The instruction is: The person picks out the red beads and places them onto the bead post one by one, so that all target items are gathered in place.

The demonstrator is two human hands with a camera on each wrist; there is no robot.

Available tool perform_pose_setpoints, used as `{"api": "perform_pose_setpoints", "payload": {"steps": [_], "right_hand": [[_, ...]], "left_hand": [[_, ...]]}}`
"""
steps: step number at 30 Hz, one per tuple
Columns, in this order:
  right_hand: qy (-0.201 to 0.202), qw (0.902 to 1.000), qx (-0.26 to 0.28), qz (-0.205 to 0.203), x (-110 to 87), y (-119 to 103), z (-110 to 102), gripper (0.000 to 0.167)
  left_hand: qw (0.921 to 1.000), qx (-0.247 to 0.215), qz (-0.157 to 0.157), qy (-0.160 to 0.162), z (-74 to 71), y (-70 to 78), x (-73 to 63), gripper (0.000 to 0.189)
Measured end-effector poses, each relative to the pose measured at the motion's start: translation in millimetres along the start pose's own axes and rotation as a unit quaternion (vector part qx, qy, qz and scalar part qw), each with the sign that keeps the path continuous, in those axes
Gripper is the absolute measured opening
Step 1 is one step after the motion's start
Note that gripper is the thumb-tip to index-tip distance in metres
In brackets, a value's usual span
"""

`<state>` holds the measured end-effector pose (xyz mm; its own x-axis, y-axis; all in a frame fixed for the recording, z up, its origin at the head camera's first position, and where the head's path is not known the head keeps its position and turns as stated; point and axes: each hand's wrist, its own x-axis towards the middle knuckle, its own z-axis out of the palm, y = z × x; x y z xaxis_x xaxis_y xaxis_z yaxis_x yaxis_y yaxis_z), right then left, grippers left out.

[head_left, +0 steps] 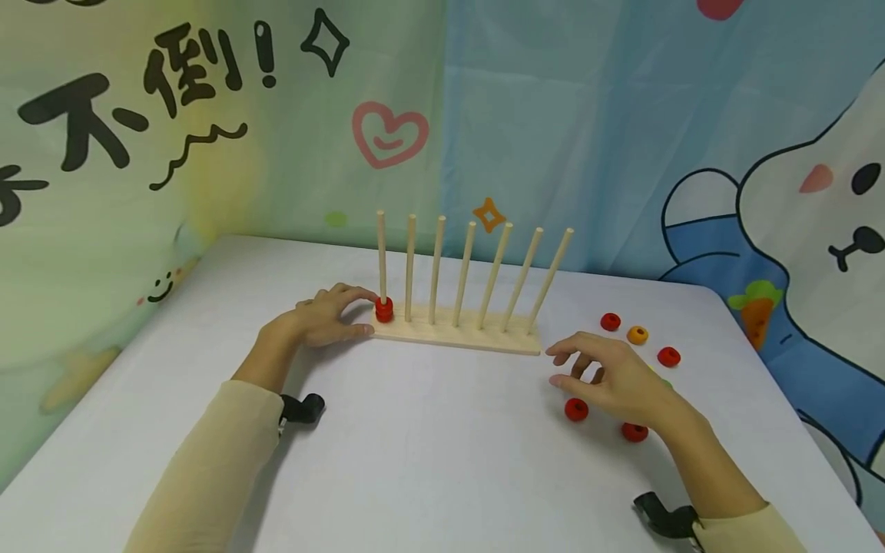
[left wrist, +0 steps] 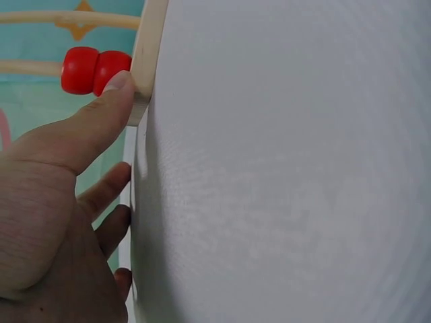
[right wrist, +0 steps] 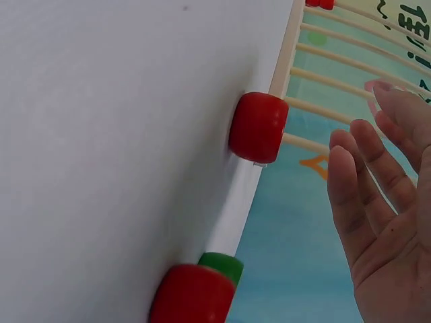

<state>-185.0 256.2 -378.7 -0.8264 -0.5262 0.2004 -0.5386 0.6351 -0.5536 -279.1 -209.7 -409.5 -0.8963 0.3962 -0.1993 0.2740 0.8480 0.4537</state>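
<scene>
A wooden peg stand [head_left: 449, 333] with several upright pegs is on the table. Two red beads [left wrist: 79, 70] are stacked at the foot of its leftmost peg. My left hand [head_left: 320, 316] rests at the stand's left end, thumb and forefinger extended against it, the thumb tip close to the lower bead. To the right of the stand, my right hand [head_left: 615, 376] hovers over loose beads with its fingers spread and relaxed, holding nothing. Just below its fingertips lies a red bead [head_left: 576, 409]; another red bead [head_left: 634, 433] is partly hidden by the hand.
Behind the right hand lie a red bead [head_left: 611, 322], a yellow bead [head_left: 638, 335] and another red bead [head_left: 668, 356]. A green bead [right wrist: 225, 266] is mostly covered in the head view. A printed curtain [head_left: 539, 115] hangs behind the white table [head_left: 415, 445].
</scene>
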Motion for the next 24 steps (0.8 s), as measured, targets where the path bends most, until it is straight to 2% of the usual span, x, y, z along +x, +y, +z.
{"api": "perform_pose_setpoints", "payload": {"steps": [7, 15, 20, 24], "right_hand": [[-0.007, 0.9994, -0.003, 0.032, -8.9, 2, 1, 0.035], [-0.027, 0.9982, 0.027, 0.046, -14.6, 4, 5, 0.037], [-0.038, 0.9969, 0.031, 0.062, -17.1, 4, -2, 0.040], [-0.065, 0.9941, 0.028, 0.083, -19.2, 6, -9, 0.043]], "left_hand": [[1.0000, 0.004, 0.004, -0.002, 1.0, -0.3, 0.1, 0.064], [1.0000, 0.002, -0.008, -0.005, 1.6, -4.3, -7.7, 0.065], [1.0000, 0.000, 0.000, -0.003, 0.7, -4.3, -5.1, 0.066], [1.0000, -0.003, 0.005, -0.003, -0.8, -0.9, -0.9, 0.066]]}}
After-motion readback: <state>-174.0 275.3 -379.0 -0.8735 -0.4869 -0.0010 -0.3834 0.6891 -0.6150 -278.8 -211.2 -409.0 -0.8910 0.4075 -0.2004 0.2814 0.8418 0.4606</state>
